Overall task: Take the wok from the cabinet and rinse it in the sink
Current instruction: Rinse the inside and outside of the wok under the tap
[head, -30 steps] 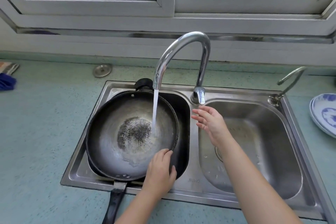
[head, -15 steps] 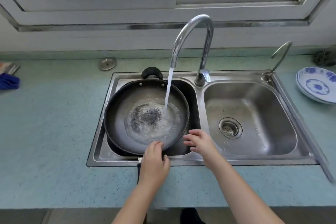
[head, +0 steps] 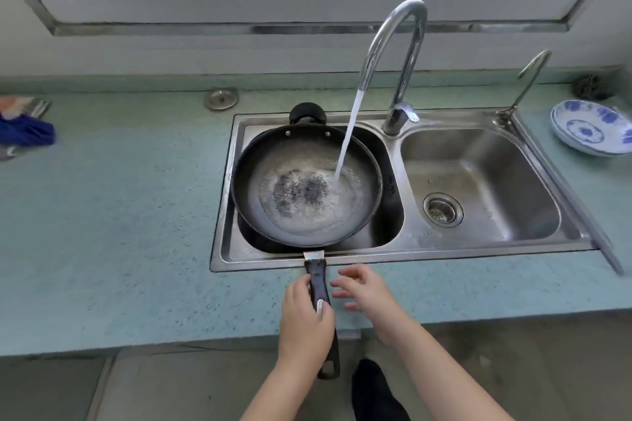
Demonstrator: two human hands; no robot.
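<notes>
A dark, worn wok [head: 273,164] rests across the left basin of the steel double sink [head: 393,251]. Its long black handle [head: 319,280] sticks out over the counter towards me. Water from the curved tap [head: 393,44] falls into the wok's right side and pools over the scorched middle. My left hand [head: 304,321] is wrapped around the handle. My right hand [head: 366,290] hovers just right of the handle with fingers spread, holding nothing.
The right basin [head: 478,181] has a drain strainer [head: 443,210]. A small second tap [head: 528,79] stands at the sink's back right. Blue-and-white plates [head: 591,128] and a scourer [head: 591,87] lie on the right counter, cloths [head: 24,125] far left, a metal cap [head: 221,98] behind the sink.
My left hand has slid from the wok's near rim down to its handle and closed on it. My right hand drew back from the tap to beside the handle. Water has collected in the wok.
</notes>
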